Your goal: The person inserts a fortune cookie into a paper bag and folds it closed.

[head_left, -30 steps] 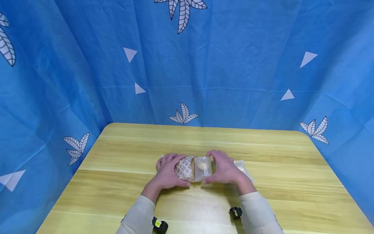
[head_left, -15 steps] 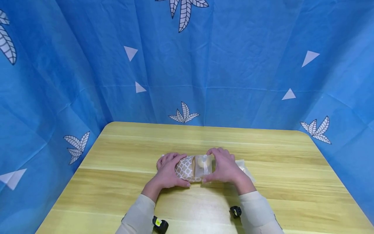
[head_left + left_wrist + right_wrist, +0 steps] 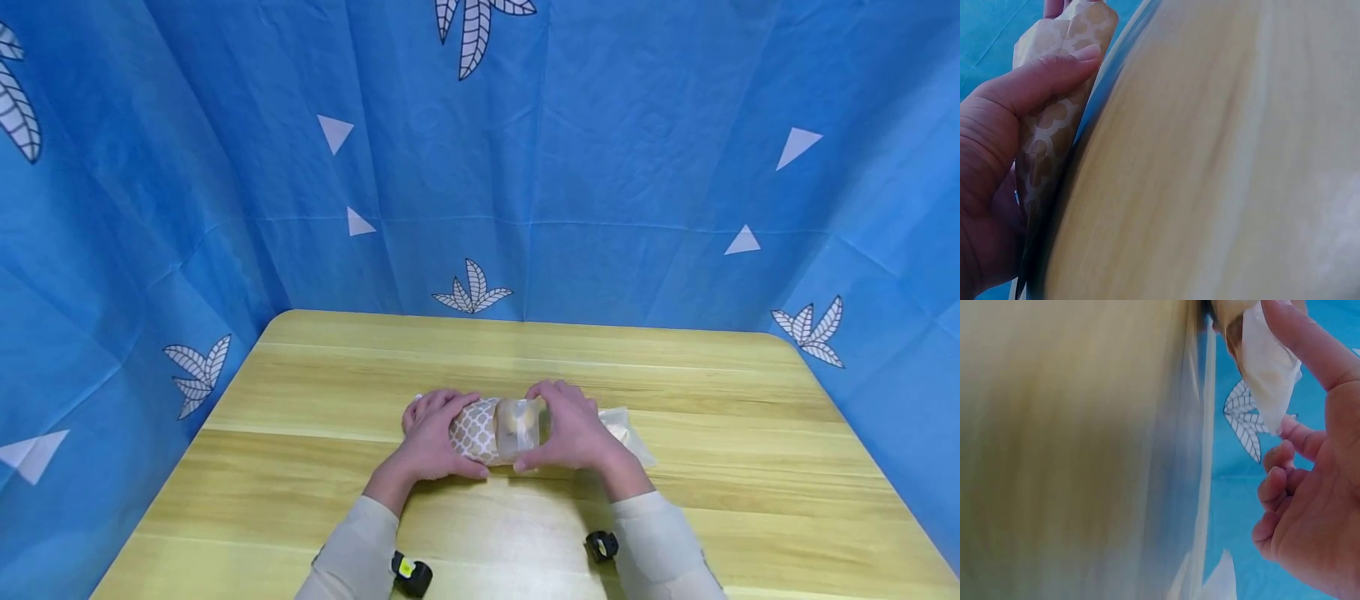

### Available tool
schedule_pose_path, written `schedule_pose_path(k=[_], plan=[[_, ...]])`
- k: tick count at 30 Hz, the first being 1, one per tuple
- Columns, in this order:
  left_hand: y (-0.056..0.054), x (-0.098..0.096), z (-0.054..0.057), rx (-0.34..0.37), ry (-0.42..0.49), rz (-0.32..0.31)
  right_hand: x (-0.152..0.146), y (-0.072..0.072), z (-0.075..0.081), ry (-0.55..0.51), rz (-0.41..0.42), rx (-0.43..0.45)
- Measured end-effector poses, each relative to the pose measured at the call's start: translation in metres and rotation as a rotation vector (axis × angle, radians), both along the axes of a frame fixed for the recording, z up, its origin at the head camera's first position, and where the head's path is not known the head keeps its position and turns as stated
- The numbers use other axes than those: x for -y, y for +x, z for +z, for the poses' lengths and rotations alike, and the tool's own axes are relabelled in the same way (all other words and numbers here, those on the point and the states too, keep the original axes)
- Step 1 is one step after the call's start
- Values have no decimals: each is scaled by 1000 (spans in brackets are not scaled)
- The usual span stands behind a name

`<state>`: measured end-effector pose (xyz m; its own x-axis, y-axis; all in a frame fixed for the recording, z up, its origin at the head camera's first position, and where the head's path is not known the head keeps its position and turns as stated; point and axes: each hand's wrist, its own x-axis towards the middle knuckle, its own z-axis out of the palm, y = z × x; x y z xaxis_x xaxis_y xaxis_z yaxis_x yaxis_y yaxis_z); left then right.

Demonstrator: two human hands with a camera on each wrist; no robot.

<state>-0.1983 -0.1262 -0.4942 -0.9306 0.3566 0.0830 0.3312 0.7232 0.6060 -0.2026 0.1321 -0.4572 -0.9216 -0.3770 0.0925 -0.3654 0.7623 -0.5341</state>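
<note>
A brown paper bag [image 3: 474,431] with a white lattice pattern lies at the middle of the table, its mouth facing right. My left hand [image 3: 433,442] grips it from the left; in the left wrist view the thumb lies along the patterned paper [image 3: 1054,134]. At the bag's mouth is a small translucent packet [image 3: 517,433] with something pale inside. My right hand [image 3: 573,429] pinches the packet between thumb and fingers. The right wrist view shows the packet [image 3: 1269,369] against the brown paper. How far it reaches inside the bag is hidden.
A second translucent packet [image 3: 630,437] lies on the wooden table [image 3: 750,467], just right of my right hand. Black wrist devices [image 3: 411,577] show beside both sleeves [image 3: 663,542]. A blue curtain [image 3: 637,167] hangs behind and beside the table.
The pinched packet first tilts up slightly, then shifts a little left against the bag's mouth, with my right hand following. My left hand stays in place on the bag.
</note>
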Motion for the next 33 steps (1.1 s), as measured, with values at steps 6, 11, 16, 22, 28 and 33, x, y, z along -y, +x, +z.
schedule_pose_path(k=[6, 11, 16, 22, 28, 33], plan=[[0, 0, -1, -3, 4, 5, 2, 4, -3, -54, 26, 23], [2, -1, 1, 0, 30, 6, -7, 8, -4, -196, 32, 63], [2, -1, 2, 4, 34, 13, -19, 10, -4, -284, 41, 48], [1, -1, 3, -2, 49, 16, -22, 10, -6, -241, 75, 33], [1, -3, 2, 1, 45, 12, -15, 8, -10, -245, 111, 35], [2, -3, 2, 3, 43, 11, -5, 8, -10, -254, 141, 47]])
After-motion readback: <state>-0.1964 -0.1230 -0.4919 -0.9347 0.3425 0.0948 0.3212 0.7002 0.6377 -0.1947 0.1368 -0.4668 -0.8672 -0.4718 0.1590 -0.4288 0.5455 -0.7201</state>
